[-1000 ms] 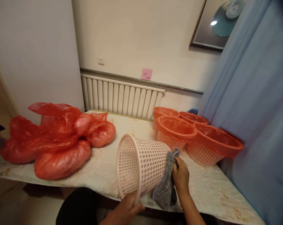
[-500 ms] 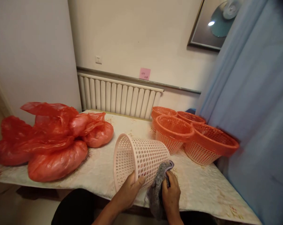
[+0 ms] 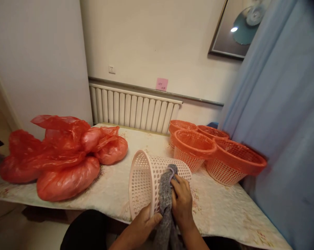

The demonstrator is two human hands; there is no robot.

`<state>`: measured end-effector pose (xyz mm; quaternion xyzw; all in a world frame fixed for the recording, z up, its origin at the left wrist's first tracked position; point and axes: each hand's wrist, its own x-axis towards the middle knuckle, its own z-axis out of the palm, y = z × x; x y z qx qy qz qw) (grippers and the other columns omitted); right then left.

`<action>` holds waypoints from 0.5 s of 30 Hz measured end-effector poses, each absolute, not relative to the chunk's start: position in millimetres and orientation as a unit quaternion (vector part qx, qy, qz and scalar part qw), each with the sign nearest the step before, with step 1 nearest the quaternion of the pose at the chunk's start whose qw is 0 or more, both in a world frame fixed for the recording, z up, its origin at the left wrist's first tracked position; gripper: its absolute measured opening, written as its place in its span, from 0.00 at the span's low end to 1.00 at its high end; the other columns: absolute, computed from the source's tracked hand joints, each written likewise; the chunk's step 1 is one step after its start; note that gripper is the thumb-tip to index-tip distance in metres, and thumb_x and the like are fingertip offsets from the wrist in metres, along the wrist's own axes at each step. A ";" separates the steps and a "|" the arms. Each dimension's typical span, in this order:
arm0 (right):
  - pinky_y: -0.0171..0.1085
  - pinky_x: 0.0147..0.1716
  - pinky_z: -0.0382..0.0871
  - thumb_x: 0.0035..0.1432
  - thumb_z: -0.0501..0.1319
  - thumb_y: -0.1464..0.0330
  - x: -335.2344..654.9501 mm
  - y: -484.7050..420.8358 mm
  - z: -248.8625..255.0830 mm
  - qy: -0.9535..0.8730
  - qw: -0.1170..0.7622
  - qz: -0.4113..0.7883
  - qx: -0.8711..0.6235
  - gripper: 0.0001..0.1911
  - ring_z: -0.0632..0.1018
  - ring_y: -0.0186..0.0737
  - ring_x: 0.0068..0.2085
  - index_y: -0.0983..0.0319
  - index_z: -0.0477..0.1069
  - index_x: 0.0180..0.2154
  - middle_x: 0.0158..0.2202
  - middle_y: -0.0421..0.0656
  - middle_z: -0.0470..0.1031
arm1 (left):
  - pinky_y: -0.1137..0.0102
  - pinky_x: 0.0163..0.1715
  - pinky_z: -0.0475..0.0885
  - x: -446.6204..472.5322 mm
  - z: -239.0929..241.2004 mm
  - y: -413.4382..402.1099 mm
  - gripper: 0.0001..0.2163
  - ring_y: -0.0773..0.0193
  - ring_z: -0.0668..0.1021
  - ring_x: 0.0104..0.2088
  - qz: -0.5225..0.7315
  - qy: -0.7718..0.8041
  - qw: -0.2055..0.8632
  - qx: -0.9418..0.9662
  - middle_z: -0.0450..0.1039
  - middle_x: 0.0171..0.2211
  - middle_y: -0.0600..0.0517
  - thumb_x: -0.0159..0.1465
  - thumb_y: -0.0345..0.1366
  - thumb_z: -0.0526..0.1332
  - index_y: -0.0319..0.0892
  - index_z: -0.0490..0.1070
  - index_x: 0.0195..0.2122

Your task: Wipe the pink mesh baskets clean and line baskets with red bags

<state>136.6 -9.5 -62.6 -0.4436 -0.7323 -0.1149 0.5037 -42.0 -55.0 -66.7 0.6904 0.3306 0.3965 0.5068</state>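
Note:
A pale pink waste basket (image 3: 142,173) with a grid of holes lies tilted on its side at the table's near edge, its mouth facing left. My left hand (image 3: 146,222) grips the rim at the bottom, thumb outside and fingers inside. In my right hand (image 3: 182,201) is a grey cloth (image 3: 165,194), pressed against the basket's outer wall; its loose end hangs down between my wrists. Part of the basket's side is hidden behind the cloth and the right hand.
Several baskets lined with red bags (image 3: 195,142) stand at the right, beside a blue curtain (image 3: 284,114). Filled red plastic bags (image 3: 68,177) are heaped at the left. A patterned cloth covers the table (image 3: 115,187). A radiator (image 3: 136,107) is behind it.
My right hand has moved the grey cloth up and left, from the basket's base end onto the middle of its wall. My left hand still holds the rim.

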 end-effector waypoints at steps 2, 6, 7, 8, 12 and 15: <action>0.51 0.52 0.64 0.60 0.50 0.75 153.9 6.4 -67.3 -0.710 0.505 -0.115 -0.477 0.18 0.67 0.46 0.52 0.61 0.69 0.49 0.51 0.50 0.70 | 0.57 0.62 0.56 -43.6 -66.4 -55.3 0.23 0.52 0.67 0.59 0.390 0.314 0.519 0.692 0.67 0.59 0.46 0.66 0.44 0.54 0.41 0.63 0.60; 0.50 0.51 0.64 0.60 0.50 0.70 190.2 27.2 -83.2 -0.663 0.506 -0.108 -0.541 0.17 0.69 0.47 0.50 0.62 0.70 0.48 0.49 0.50 0.72 | 0.58 0.62 0.55 -47.7 -66.2 -55.6 0.21 0.53 0.67 0.58 0.368 0.303 0.529 0.702 0.68 0.58 0.47 0.66 0.41 0.55 0.41 0.65 0.59; 0.50 0.51 0.64 0.59 0.50 0.69 197.4 29.3 -87.9 -0.651 0.507 -0.106 -0.555 0.17 0.69 0.47 0.49 0.62 0.70 0.48 0.48 0.50 0.72 | 0.58 0.62 0.55 -49.5 -66.0 -55.7 0.21 0.53 0.68 0.58 0.358 0.307 0.530 0.705 0.68 0.58 0.47 0.65 0.40 0.55 0.42 0.65 0.58; 0.50 0.51 0.63 0.59 0.50 0.69 203.1 30.4 -92.9 -0.640 0.508 -0.103 -0.567 0.17 0.69 0.47 0.49 0.62 0.70 0.47 0.48 0.50 0.72 | 0.58 0.62 0.55 -51.6 -65.7 -55.6 0.20 0.53 0.68 0.57 0.345 0.310 0.531 0.709 0.68 0.57 0.48 0.65 0.39 0.55 0.43 0.65 0.58; 0.49 0.51 0.62 0.58 0.50 0.66 212.6 27.6 -112.8 -0.605 0.518 -0.090 -0.598 0.18 0.69 0.49 0.49 0.63 0.70 0.47 0.48 0.51 0.73 | 0.61 0.57 0.61 -61.1 -63.1 -53.8 0.22 0.54 0.72 0.52 0.288 0.317 0.545 0.721 0.73 0.53 0.52 0.60 0.30 0.57 0.44 0.68 0.56; 0.49 0.51 0.62 0.58 0.49 0.65 211.1 23.2 -124.6 -0.579 0.526 -0.082 -0.617 0.19 0.70 0.49 0.49 0.64 0.69 0.47 0.48 0.52 0.73 | 0.60 0.54 0.64 -63.6 -57.7 -50.4 0.25 0.52 0.74 0.49 0.262 0.318 0.567 0.713 0.75 0.49 0.52 0.55 0.29 0.60 0.42 0.68 0.56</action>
